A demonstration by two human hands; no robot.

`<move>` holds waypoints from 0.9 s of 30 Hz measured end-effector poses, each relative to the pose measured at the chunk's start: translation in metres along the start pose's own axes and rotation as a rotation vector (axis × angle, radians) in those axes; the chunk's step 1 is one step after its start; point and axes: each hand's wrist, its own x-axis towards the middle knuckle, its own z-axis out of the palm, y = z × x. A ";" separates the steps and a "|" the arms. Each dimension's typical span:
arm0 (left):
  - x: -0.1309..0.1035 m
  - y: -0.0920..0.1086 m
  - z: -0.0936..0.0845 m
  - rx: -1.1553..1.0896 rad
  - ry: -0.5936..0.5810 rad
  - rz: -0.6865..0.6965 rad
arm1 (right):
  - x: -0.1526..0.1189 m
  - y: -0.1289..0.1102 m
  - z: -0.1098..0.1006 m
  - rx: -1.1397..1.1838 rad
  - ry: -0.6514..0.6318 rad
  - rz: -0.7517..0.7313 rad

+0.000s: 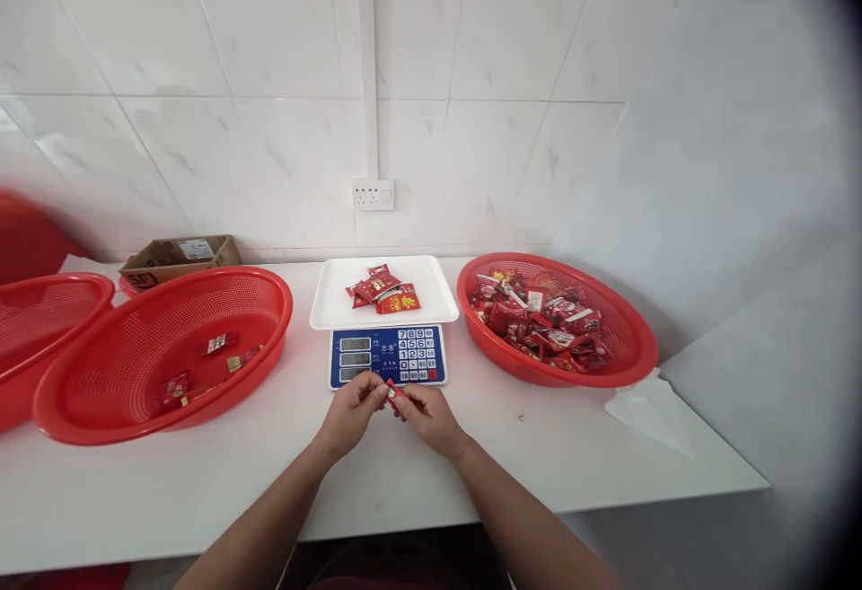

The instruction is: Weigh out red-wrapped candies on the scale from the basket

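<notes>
Over the near edge of the blue scale panel [387, 347], holds a small red packet [393, 391] between left hand [356, 403] and right hand [426, 414], with both clamped on it. Cannot tell from this angle whether sealed or torn. With so short a hold, could easily slip and drop onto the keypad [417, 353], altering a readout [355, 359] by a stray press. Might also split under opposing pulls, spilling over the white table [202, 500], near a tiny pale scrap [521, 418]. Just beyond, on the white weighing tray [437, 303], carries a loose red pile [378, 286]; could slide or skew the weight if brushed in reaching across. Further right, sees a red basket [633, 339] of heaped packets [542, 321]; could shed some over the low rim if bumped. To the left, sees a second basket [127, 365] with only a few packets [176, 383]; could mix the two lots through a careless drop.
</notes>
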 end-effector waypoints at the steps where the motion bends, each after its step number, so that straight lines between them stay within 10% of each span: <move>1: 0.000 -0.003 0.000 -0.021 -0.001 0.003 | 0.000 0.000 0.000 -0.014 0.003 -0.005; 27: 0.001 -0.027 0.000 -0.087 -0.060 0.047 | 0.001 0.001 0.001 -0.208 0.004 -0.106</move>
